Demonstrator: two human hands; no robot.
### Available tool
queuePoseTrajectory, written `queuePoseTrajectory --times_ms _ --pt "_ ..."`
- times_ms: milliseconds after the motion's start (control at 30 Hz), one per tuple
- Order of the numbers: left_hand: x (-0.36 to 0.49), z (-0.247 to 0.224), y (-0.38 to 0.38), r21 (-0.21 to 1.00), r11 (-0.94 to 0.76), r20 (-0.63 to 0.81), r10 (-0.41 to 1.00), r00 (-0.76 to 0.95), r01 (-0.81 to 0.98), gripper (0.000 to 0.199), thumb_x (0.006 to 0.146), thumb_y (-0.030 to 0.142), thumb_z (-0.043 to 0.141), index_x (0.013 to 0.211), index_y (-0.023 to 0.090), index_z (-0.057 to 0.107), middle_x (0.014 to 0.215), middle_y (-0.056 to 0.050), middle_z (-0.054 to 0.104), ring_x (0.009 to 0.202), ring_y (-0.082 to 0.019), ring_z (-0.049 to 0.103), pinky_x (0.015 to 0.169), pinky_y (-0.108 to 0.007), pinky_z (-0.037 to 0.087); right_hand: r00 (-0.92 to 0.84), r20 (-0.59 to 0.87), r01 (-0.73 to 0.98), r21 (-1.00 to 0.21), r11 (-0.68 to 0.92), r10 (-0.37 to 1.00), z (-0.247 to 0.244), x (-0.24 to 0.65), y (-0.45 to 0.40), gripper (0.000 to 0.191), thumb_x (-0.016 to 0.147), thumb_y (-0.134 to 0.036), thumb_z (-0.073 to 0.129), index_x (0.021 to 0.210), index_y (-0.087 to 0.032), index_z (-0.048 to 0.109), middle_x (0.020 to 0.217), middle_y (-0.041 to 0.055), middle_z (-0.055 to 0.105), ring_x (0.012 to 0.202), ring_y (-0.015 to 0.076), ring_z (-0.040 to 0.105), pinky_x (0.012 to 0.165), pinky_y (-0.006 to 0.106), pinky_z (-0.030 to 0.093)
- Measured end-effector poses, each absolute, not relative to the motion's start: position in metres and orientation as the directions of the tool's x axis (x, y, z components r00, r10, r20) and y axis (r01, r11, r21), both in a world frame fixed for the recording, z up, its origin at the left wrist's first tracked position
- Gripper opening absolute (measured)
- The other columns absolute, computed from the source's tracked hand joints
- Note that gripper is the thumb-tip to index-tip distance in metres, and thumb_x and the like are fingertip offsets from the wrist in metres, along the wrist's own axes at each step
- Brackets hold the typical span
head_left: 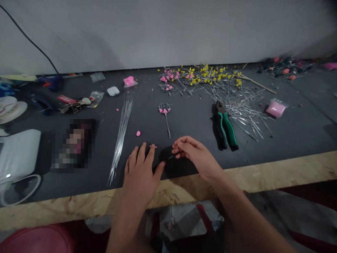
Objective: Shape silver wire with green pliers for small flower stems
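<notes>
our spread left hand rests on a pink clay sliver; beyond, the wire racket points its handle toward our nearer, curled right hand, grip unclear.

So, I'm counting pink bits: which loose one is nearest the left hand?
The thin sliver by the index finger of the left hand; the chunkier bit lies beyond that hand, the tiny one left of the wire bundle.

The left hand partly hides a pink sliver.
</notes>
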State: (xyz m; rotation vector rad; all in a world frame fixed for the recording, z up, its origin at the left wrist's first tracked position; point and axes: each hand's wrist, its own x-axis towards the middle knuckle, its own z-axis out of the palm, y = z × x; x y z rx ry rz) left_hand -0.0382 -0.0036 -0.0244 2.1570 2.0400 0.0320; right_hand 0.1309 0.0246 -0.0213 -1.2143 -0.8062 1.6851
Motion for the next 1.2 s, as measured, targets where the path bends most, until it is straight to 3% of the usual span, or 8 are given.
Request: queuePoseTrajectory --times_ms 167,500,600,833,1067,1200 --pt "-0.043 -0.021 -0.009 0.177 -0.059 -0.120 0.989 0.081 0.983 0.051 0.090 0.042 0.042 0.134 0.017 0.048 0.145 -0.009 0.044 0.134 -0.033 0.035 0.106 -0.051 0.035 -0.124 -0.378 -0.271 -0.877 -0.398 0.917 -0.021 0.131 0.024 0.010 0.076 -0.031 0.062 0.076 -0.021 0.063 0.085 0.0013 0.062 0.078 0.0149 0.060 0.070 0.029 0.045" --pt "-0.056 -0.022 -0.003 0.390 -0.014 -0.085 0.995 0.051 0.921 0.035 0.089 0.039 0.043 0.112 0.019 0.062 0.129 -0.007 0.060 0.126 -0.026 0.047 0.108 -0.046 0.036 -0.127 -0.386 -0.256 -0.877 -0.406 0.914 -0.020 0.131 0.024 0.011 0.076 -0.032 0.062 0.076 -0.021 0.062 0.084 0.0017 0.062 0.080 0.0156 0.061 0.069 0.029 0.045" --pt "-0.057 -0.023 -0.004 0.356 -0.030 -0.057 0.997 0.053 0.934 0.036 0.089 0.040 0.043 0.112 0.019 0.061 0.130 -0.009 0.057 0.125 -0.027 0.048 0.106 -0.046 0.038 -0.134 -0.385 -0.255 -0.877 -0.407 0.913 -0.020 0.131 0.024 0.011 0.076 -0.032 0.062 0.076 -0.021 0.062 0.085 0.0018 0.063 0.080 0.0158 0.061 0.070 0.030 0.045" --pt "-0.052 -0.025 -0.008 0.179 -0.080 -0.085 0.992 0.096 0.981 0.051 0.089 0.045 0.043 0.133 0.020 0.048 0.145 -0.013 0.041 0.136 -0.032 0.033 0.104 -0.051 0.037 -0.134 -0.378 -0.259 -0.879 -0.401 0.916 -0.020 0.132 0.024 0.010 0.076 -0.030 0.061 0.076 -0.021 0.063 0.084 0.0014 0.062 0.079 0.0152 0.061 0.070 0.030 0.045" --pt "-0.054 -0.025 0.001 0.257 -0.038 -0.073 0.996 0.059 0.966 0.042 0.090 0.042 0.042 0.122 0.018 0.055 0.138 -0.011 0.050 0.131 -0.030 0.041 0.105 -0.050 0.036 -0.127 -0.386 -0.249 -0.879 -0.406 0.914 -0.020 0.132 0.024 0.011 0.077 -0.031 0.061 0.076 -0.021 0.063 0.086 0.0019 0.062 0.080 0.0156 0.061 0.070 0.030 0.045" --pt "-0.050 -0.024 0.004 0.233 -0.034 -0.079 0.995 0.054 0.972 0.050 0.091 0.041 0.042 0.135 0.018 0.044 0.142 -0.012 0.046 0.133 -0.030 0.038 0.105 -0.050 0.036 -0.136 -0.379 -0.254 -0.880 -0.402 0.915 -0.021 0.132 0.024 0.010 0.077 -0.030 0.061 0.077 -0.021 0.062 0.084 0.0014 0.062 0.080 0.0153 0.061 0.070 0.030 0.045"
